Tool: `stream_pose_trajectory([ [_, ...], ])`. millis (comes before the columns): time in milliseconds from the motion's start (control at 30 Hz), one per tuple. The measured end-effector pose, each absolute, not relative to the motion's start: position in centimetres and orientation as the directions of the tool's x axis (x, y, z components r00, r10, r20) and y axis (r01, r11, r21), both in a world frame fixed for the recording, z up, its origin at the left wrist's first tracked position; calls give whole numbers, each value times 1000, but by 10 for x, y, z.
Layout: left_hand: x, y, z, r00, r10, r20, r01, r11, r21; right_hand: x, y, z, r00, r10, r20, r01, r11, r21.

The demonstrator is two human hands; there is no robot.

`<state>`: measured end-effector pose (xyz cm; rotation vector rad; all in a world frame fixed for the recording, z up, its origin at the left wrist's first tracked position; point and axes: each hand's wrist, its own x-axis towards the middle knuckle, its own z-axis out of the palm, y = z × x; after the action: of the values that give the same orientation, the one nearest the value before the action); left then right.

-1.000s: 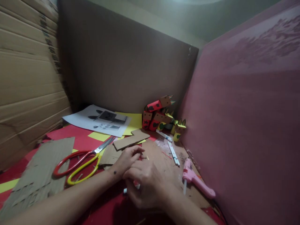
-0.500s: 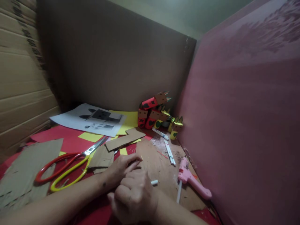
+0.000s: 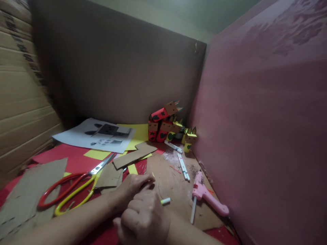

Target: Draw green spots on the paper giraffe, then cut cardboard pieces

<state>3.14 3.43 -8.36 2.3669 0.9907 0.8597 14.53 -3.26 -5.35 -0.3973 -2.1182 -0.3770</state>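
Shifted further into view, the white-and-yellow cylindrical marker (image 3: pixel 165 201) projects beside the right hand (image 3: pixel 145 217), whose fingers curl closed (contents hidden). Left hand (image 3: pixel 134 187): fingers bent, grip indeterminable.

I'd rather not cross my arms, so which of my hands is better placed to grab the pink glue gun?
Probably the right hand: the pink glue gun lies to its right, while the left hand would have to reach across it.

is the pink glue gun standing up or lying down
Lying down: the pink glue gun rests on its side on the brown board, its handle stretched out flat to the right.
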Motion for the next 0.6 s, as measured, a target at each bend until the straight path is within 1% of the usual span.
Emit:
stream_pose_trajectory([
  [100,32,33,-82,592,728,347,528,-675,515,144,-35,-53,-456,120,882,409,908,88],
  [167,32,33,-81,598,727,336,518,-671,530,144,-35,-52,-411,130,903,414,909,58],
  [233,32,34,-81,597,728,335,507,-667,546,144,-35,-51,-403,150,903,416,909,35],
  [400,32,34,-77,607,725,326,497,-665,557,148,-35,-51,-431,188,883,438,899,23],
  [600,31,28,-65,622,712,325,466,-671,577,150,-36,-51,-465,280,840,509,861,-5],
])
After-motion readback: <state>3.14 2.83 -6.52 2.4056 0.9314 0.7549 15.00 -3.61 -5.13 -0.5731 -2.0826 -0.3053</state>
